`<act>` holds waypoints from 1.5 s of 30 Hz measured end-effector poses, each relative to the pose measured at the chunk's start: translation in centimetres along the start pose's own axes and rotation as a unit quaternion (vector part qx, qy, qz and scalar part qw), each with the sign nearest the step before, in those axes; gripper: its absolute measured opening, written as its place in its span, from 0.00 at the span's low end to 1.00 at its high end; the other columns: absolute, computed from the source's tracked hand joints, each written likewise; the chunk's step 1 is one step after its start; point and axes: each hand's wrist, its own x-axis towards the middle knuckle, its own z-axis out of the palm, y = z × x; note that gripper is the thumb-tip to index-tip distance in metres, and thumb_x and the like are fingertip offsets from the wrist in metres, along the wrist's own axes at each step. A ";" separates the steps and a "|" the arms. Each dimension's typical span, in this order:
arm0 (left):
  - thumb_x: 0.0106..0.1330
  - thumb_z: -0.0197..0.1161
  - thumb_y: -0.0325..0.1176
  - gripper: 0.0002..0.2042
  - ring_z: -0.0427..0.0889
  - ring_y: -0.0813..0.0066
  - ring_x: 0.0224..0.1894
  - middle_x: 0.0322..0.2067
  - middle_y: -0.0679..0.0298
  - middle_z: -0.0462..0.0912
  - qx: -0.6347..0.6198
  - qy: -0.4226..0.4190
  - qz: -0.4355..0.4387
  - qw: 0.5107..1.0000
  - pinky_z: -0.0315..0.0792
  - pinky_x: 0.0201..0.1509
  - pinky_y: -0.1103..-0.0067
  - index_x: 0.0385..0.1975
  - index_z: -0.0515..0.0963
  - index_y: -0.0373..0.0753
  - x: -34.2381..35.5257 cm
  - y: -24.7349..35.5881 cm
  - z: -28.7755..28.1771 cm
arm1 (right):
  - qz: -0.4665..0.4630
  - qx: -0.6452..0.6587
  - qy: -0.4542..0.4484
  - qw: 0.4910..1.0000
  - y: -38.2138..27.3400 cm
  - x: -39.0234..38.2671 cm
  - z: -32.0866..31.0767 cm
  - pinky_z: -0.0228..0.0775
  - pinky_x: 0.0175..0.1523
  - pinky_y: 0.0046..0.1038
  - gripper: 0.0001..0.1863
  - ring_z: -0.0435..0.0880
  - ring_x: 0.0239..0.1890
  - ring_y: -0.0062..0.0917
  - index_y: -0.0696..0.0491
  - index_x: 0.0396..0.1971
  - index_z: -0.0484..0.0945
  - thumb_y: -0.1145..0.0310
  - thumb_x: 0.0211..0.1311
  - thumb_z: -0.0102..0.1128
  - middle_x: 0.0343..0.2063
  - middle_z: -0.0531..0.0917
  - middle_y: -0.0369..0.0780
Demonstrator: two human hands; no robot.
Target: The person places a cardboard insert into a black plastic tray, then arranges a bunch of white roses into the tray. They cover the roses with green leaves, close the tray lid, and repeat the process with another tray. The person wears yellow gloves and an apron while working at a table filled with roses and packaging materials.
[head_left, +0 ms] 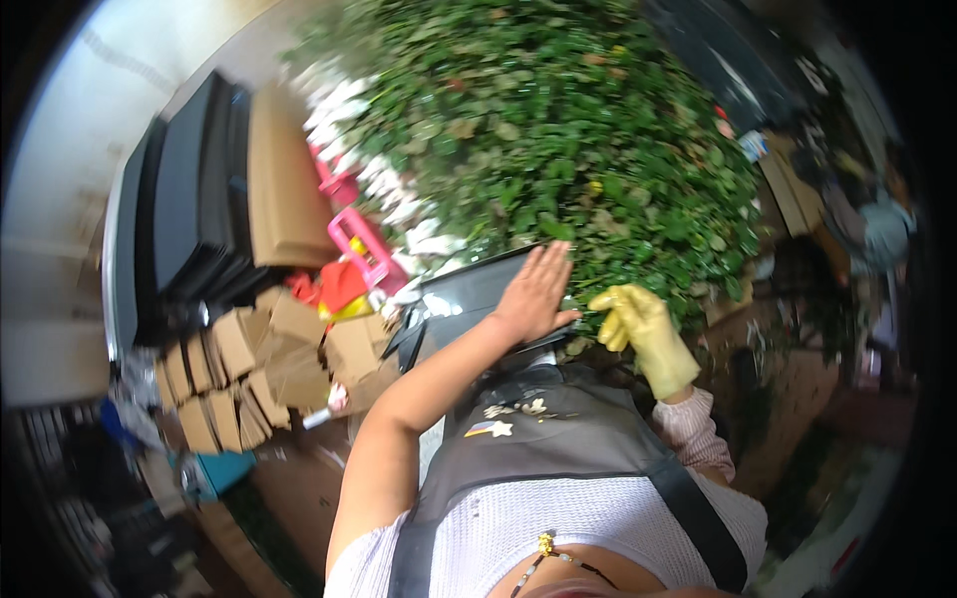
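Resting my bare left hand [539, 294] on the right end of a flat, glossy black plastic piece [464, 299], right in front of my dark grey apron [573, 439]. Left fingers long, straight, side by side, thumb out; not wrapped round anything I can see. My right hand in a yellow rubber glove [648, 339] hangs beside it, fingers half bent, near the broad heap of shiny green leaves [568, 149]; can't tell if they pinch anything. The heap sits just past the black piece.

Risks, my guess: weight on one end could tip the black piece toward my lap. Leaves at the near edge could drop if the gloved fingers drag them. If that shine is water, the smooth plastic could slip under my palm.

Hidden: left palm and whatever's under it; whatever carries the heap; the near edge of the black piece, partly behind my forearm. Gloved fingertips are soft. White pieces [409, 214] along the heap's left side: too blurry to name. Person in light blue [885, 237], far right: smeared, dark around, hands unreadable.
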 end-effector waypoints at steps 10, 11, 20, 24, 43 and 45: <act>0.61 0.69 0.29 0.13 0.77 0.49 0.46 0.42 0.51 0.79 -0.132 0.383 -0.325 0.855 0.72 0.51 0.61 0.44 0.79 0.34 -12.6 -10.3 -4.7 | -0.013 0.043 -0.133 0.990 -2.0 -0.9 5.6 0.76 0.36 0.20 0.20 0.82 0.27 0.17 0.57 0.40 0.79 0.55 0.81 0.48 0.25 0.84 0.39; 0.60 0.71 0.30 0.17 0.76 0.46 0.47 0.45 0.47 0.77 -0.070 0.382 -0.419 0.820 0.71 0.53 0.60 0.47 0.77 0.31 -13.9 -12.5 -3.2 | -0.001 0.044 -0.139 0.989 -1.5 -0.9 5.9 0.76 0.39 0.21 0.19 0.82 0.29 0.17 0.57 0.41 0.79 0.56 0.80 0.49 0.27 0.85 0.39; 0.60 0.74 0.43 0.17 0.84 0.71 0.32 0.31 0.59 0.88 -0.526 0.195 -0.581 0.589 0.75 0.43 0.76 0.33 0.86 0.32 -17.6 -23.1 0.9 | 0.001 0.008 -0.156 0.988 -1.4 -1.3 8.4 0.78 0.39 0.23 0.20 0.83 0.29 0.20 0.58 0.43 0.80 0.55 0.80 0.49 0.29 0.85 0.41; 0.69 0.64 0.47 0.19 0.83 0.74 0.29 0.29 0.64 0.88 -0.462 0.255 -0.569 0.630 0.75 0.37 0.75 0.32 0.86 0.34 -17.6 -25.9 2.5 | 0.025 -0.008 -0.152 0.988 -1.4 -1.6 8.8 0.78 0.41 0.23 0.19 0.83 0.30 0.20 0.58 0.44 0.79 0.55 0.80 0.50 0.30 0.85 0.41; 0.73 0.55 0.43 0.16 0.86 0.43 0.40 0.34 0.44 0.86 -0.173 0.029 -0.488 0.855 0.77 0.46 0.55 0.36 0.84 0.38 -16.8 -12.5 -5.1 | 0.014 0.017 -0.093 0.995 -0.2 -1.7 4.0 0.77 0.41 0.22 0.16 0.82 0.31 0.19 0.58 0.44 0.79 0.59 0.80 0.49 0.31 0.85 0.40; 0.73 0.55 0.44 0.17 0.86 0.44 0.40 0.33 0.44 0.86 -0.334 0.124 -0.430 0.830 0.77 0.46 0.56 0.35 0.84 0.37 -13.9 -7.1 -8.9 | 0.012 0.012 -0.081 0.997 0.2 -1.6 3.4 0.77 0.41 0.22 0.16 0.82 0.31 0.18 0.58 0.44 0.79 0.60 0.80 0.49 0.31 0.85 0.40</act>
